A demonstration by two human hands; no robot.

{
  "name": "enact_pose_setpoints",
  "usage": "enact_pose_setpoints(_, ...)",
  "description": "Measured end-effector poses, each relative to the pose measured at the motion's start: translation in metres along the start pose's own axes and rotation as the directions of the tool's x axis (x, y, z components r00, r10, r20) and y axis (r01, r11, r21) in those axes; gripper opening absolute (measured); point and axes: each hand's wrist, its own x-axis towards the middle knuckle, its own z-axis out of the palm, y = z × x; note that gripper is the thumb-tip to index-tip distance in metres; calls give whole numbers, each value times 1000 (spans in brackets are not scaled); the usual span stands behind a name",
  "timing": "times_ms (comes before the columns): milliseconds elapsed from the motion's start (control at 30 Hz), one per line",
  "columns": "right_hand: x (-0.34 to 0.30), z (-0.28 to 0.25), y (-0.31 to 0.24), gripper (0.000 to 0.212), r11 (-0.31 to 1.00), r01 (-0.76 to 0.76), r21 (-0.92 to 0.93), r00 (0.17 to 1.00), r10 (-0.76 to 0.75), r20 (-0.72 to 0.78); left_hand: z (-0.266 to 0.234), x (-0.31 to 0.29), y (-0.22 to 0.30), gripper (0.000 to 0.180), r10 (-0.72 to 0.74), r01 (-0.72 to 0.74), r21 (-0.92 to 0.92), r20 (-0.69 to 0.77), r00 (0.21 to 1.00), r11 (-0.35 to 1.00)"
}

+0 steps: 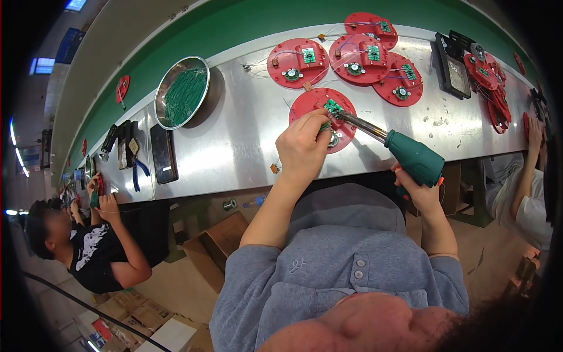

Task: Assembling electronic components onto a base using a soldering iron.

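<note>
In front of me on the metal bench lies a round red plate point(305, 104) carrying a small green circuit board point(333, 106) and a round speaker-like part. My left hand point(304, 144) is over the plate's left side, its fingers pinched together at the board; what they hold is mostly hidden, with a bit of green showing under them. In my right hand point(413, 188) is a green soldering gun point(416, 158), gripped by its handle. Its long metal barrel points left, and the tip meets or almost meets the board beside my left fingertips.
Several similar red plates point(287, 56) with boards and wires lie behind. A metal bowl point(206, 97) of thin green strips, a phone point(163, 154) and pliers point(136, 164) are left. A black tray point(453, 73) stands right. People work at both sides; cardboard boxes point(220, 240) sit below.
</note>
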Motion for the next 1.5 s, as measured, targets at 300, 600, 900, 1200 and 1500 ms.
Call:
enact_pose_setpoints(300,2,5,-8,14,999,-37,-10,997,36,-69,0,0,0,15,-1,1,-1,-3,1000,1000)
enact_pose_setpoints(600,0,4,-6,19,1000,-9,0,997,9,-79,1,2,1,15,1,-1,-9,0,1000,1000)
enact_pose_setpoints(900,3,4,1,21,974,14,226,996,5,-84,0,1,1,14,4,-4,-7,6,1000,1000)
enact_pose_setpoints(1200,7,0,9,28,947,87,310,990,-49,-131,-7,3,8,9,-52,47,-131,-30,998,990)
enact_pose_setpoints(1500,12,-13,10,29,860,263,437,958,-178,-227,-19,34,14,48,-141,-9,414,329,934,910)
